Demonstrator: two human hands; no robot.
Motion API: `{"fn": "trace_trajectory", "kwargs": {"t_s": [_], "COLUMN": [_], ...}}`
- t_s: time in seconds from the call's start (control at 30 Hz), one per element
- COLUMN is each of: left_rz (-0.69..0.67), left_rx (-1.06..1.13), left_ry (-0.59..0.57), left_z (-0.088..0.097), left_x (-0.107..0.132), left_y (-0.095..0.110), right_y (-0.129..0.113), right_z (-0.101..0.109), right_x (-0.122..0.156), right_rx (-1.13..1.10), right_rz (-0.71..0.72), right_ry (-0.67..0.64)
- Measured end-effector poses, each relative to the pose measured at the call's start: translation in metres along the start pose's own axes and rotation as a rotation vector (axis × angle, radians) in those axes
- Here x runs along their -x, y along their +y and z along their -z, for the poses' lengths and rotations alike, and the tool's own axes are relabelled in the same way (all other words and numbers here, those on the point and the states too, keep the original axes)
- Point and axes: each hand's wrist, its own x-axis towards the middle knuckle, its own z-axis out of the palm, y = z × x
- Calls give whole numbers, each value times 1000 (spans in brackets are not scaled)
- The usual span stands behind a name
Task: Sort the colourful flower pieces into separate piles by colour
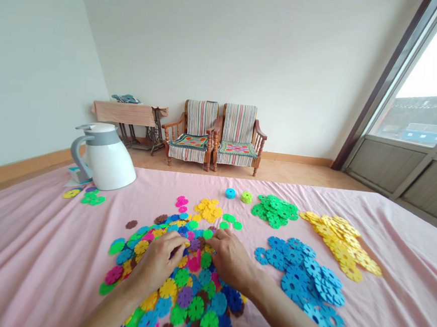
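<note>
Mixed discs (185,297) lie under and between curled hands (163,254) (229,257); whether pinching any, I can't tell

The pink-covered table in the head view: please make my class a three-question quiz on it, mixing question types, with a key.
1. Multiple choice. Which pile of flat, notched plastic discs are the bare left hand and bare right hand over?
A) all-green pile
B) mixed-colour pile
C) all-yellow pile

2. True or false? The white jug with the grey handle stands on the pink cloth, left of both hands.

3. Fill in the colour. Just right of the right hand, the nearest large single-colour pile of round, notched discs is ____.

Key: 1. B; 2. True; 3. blue.
</note>
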Motion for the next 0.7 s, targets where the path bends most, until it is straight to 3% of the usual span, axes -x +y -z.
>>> {"fn": "trace_trajectory", "kwargs": {"t_s": [0.37,0.57,0.7], "left_rz": [63,97,110], "left_rx": [192,383,399], "left_ry": [91,54,93], "left_z": [-3,-11,-10], "left_x": [1,3,2], "left_y": [4,18,16], "right_y": [-1,-9,-2], "right_z": [-3,-20,-18], "right_x": [8,2,-1], "right_rx": [-172,-639,-596], "right_rz": [-79,-222,-256], "right_ry": [114,163,175]}}
